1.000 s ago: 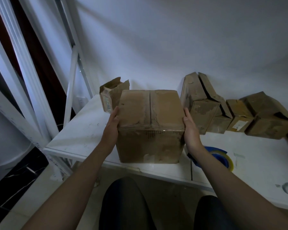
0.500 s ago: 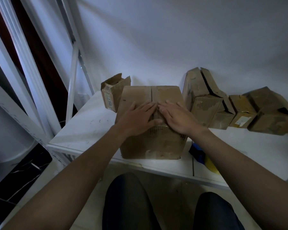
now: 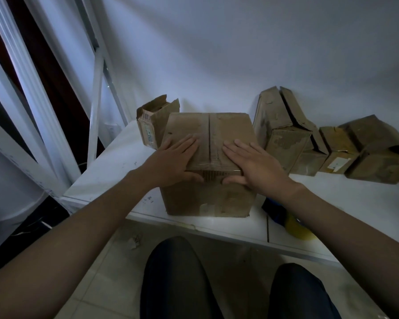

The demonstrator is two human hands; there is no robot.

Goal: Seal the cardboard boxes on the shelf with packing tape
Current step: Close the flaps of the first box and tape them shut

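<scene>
1. The left hand [image 3: 177, 162] lies flat on top of the cardboard box [image 3: 207, 199]. Its fingers [image 3: 189, 143] are straight, close together and point toward the wall [image 3: 240, 54]. The thumb hangs over the top front edge onto the front face. It clasps nothing and only presses down.
2. The right hand [image 3: 256, 166] lies the same way on the other flap, with its fingers [image 3: 236, 146] straight and spread a little. Its thumb is also against the front face, and it has hold of nothing.
3. The box sits under both palms, close to the front edge of the white shelf [image 3: 115, 171]. Its top flaps are shut, and their seam runs away from the person between the two sets of fingertips, touched by neither. A faint sheen lies along the seam; I cannot tell whether it is tape.
4. The tape roll [image 3: 294, 225], blue and yellow, lies on the shelf behind the right wrist, toward the person and partly hidden by the forearm. No finger touches it.
5. Beyond the left fingertips and a little outward, a small box [image 3: 151, 122] stands with its flaps up, just beside the main box's far corner.
6. Out past the right fingers, a tall box [image 3: 283, 137] leans at the wall. Further out along the wall lie a squat box [image 3: 336, 150] and a tilted box [image 3: 378, 155].
7. Below the shelf, nearer the person than either hand, are two dark-clad knees [image 3: 177, 279].
</scene>
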